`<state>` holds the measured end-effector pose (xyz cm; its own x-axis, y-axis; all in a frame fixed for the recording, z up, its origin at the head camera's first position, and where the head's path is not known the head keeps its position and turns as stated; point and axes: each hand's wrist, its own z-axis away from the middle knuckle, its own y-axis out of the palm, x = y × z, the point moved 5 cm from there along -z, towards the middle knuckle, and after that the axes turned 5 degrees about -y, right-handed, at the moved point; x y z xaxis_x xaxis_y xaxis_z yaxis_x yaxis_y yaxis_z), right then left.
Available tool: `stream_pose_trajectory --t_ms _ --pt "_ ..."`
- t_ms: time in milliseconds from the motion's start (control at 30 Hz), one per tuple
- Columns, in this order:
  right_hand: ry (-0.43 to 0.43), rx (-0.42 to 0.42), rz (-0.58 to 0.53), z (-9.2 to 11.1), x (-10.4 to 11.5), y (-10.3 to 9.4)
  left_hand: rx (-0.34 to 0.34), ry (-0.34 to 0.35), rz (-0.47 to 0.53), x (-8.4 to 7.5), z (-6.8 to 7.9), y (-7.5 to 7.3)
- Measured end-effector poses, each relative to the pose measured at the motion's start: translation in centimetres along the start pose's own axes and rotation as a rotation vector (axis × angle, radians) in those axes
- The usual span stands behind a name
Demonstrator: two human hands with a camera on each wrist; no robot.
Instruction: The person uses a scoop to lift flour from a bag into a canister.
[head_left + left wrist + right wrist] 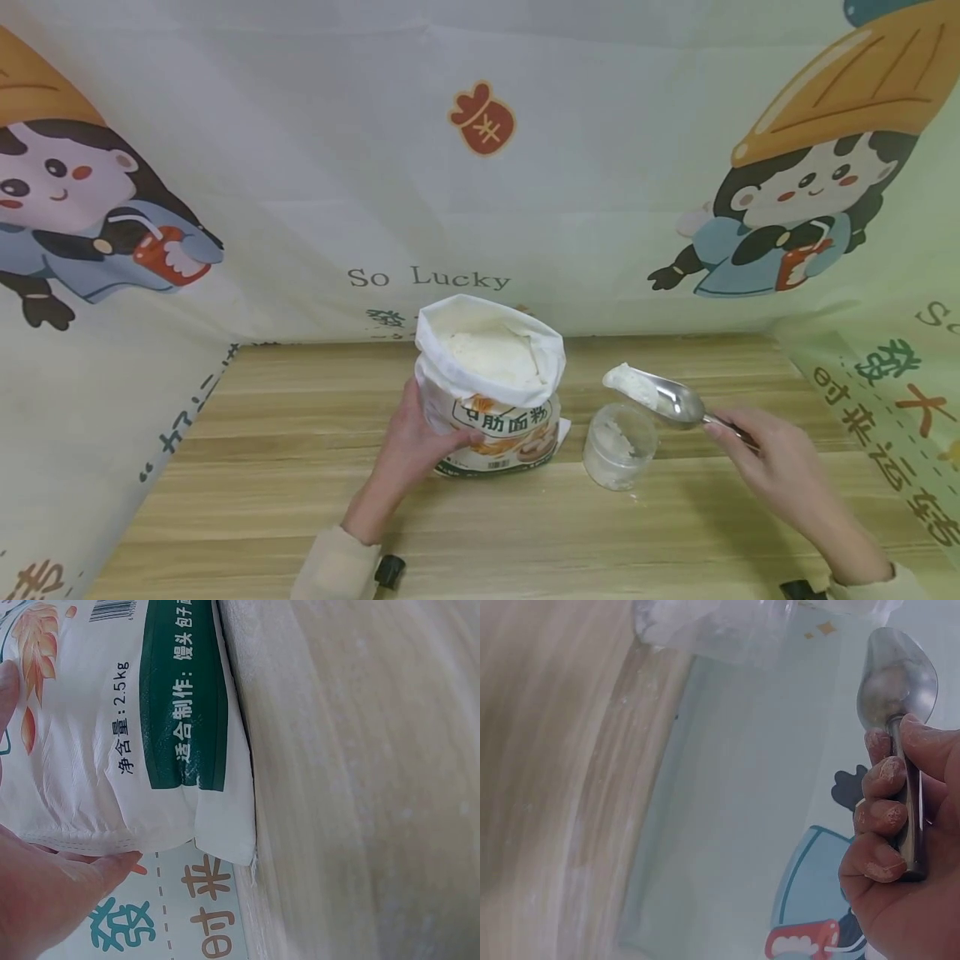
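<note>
An open white flour bag (498, 442) stands on the table, its top rolled outward and pale flour (487, 358) inside. My left hand (420, 437) grips its left side, thumb across the printed front. In the left wrist view, fingers and thumb lie along the bag (82, 772) near its base. Farther right, my right hand (783, 467) holds a metal scoop (681, 402) by the handle, a heap of flour on its front end. Fingers curl round the handle in the right wrist view, dusted white. Below the scoop's tip sits a clear round jar (621, 454) with some flour in it.
The wood-grain table (300, 433) bears specks of flour near the jar. A printed cloth (322, 167) with cartoon figures rises behind it and along both sides.
</note>
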<state>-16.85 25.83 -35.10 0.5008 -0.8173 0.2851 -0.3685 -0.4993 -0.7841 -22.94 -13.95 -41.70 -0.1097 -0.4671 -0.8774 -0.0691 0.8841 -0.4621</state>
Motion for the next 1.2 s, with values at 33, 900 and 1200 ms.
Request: stream_pose_trajectory --t_ms 33,900,1200 --pt "0.002 0.004 0.004 0.2 -0.1 -0.1 -0.001 0.001 -0.001 0.0 0.0 0.0" --pt "-0.068 0.267 0.135 1.1 -1.7 -0.7 0.0 -0.008 0.001 -0.1 0.0 0.1" --pt "-0.143 0.347 0.207 -0.7 -0.7 -0.8 0.004 -0.008 0.014 -0.2 0.0 0.0"
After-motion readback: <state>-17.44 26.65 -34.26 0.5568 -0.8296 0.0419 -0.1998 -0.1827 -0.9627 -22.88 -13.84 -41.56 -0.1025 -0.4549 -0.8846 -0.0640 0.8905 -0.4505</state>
